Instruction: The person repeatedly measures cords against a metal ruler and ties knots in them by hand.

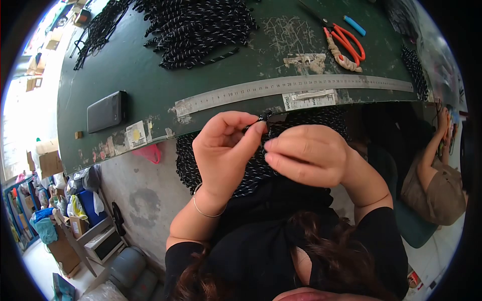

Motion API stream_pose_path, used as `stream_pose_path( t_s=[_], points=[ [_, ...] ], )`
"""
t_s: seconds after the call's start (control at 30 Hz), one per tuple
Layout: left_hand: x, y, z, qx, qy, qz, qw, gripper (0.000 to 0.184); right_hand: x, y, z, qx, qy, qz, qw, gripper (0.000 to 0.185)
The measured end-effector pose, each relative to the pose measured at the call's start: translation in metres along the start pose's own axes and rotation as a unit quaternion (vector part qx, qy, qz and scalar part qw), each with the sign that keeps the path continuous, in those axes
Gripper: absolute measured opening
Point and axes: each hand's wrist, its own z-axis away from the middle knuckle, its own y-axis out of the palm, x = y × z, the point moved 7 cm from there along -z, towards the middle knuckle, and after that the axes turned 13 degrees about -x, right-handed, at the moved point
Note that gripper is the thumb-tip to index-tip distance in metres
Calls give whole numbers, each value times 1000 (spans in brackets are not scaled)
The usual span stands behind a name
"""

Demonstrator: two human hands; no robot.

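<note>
In the head view, a black cord (pixel 267 116) with pale flecks is held just beside the front edge of the green table (pixel 150 85). It is pinched between thumb and forefinger of the left hand (pixel 226 143); its lower strand is gripped by the closed fingertips of the right hand (pixel 311 155). One metal ruler (pixel 296 85) is laid along the edge, its numbers, such as 10, 11 and 12, being readable. Beside it, on one white label (pixel 311 104), sideways letters appear to read "scinci"; the print on a second label (pixel 135 134), marked with a yellow patch, cannot be made out. One black box (pixel 104 112), one orange-handled pair of scissors (pixel 338 55) and one blue stick (pixel 354 25) are seen. Three cord bundles (pixel 201 30) are counted on the table, with one cord pile (pixel 253 183) below the hands. At the right, one co-worker's arm (pixel 429 153) is seen.
</note>
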Motion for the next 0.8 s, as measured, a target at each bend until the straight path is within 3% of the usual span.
stream_pose_path(
  t_s=[0.07,0.1,0.13,0.2,0.23,0.3,0.33,0.4,0.43,0.47,0.5,0.53,0.57,0.63,0.67,0.7,0.77,0.8],
  points=[
    [-16,5,4,-6,167,-180,969,8,4,-3,-3,1,-22,-19,1000,22],
    [-23,10,8,-7,247,-267,932,9,0,-7,-14,4,16,-41,999,20],
    [-23,10,7,-4,246,-267,932,9,-4,-12,-25,7,55,-63,996,17],
    [-33,28,16,110,367,-302,873,14,-15,-12,-33,7,94,-80,992,16],
    [-36,36,23,167,425,-316,832,16,-35,-7,-35,7,184,-70,980,14],
    [-49,38,28,185,452,-295,821,18,-68,-2,-32,5,357,-48,933,11],
    [-57,39,33,199,476,-276,811,20,-68,-1,-30,1,355,-46,934,11],
    [-66,35,38,210,500,-260,799,22,-76,26,0,49,505,-164,846,9],
    [-71,29,41,172,543,-286,771,22,-75,38,12,75,570,-223,787,8],
    [-76,24,44,132,583,-312,739,22,-69,41,13,77,567,-228,788,8],
    [-79,19,47,93,619,-337,703,22,-57,49,23,96,611,-286,732,8],
    [-76,17,45,92,619,-342,701,22,-46,55,32,114,650,-342,669,8],
    [-72,12,37,78,583,-305,749,20,-42,55,35,114,648,-346,669,8],
    [-61,4,23,50,501,-222,835,18,-40,45,36,115,577,-264,764,9],
    [-58,8,26,50,500,-221,836,18,-38,41,36,116,538,-219,806,10],
    [-50,7,22,44,415,-158,895,17,-35,41,41,118,540,-217,805,10],
    [-30,5,15,31,228,-27,973,15,-27,16,26,-1,369,-57,928,12],
    [-30,5,16,31,226,-25,973,15,-17,4,19,-60,270,26,961,13]
  ],
)
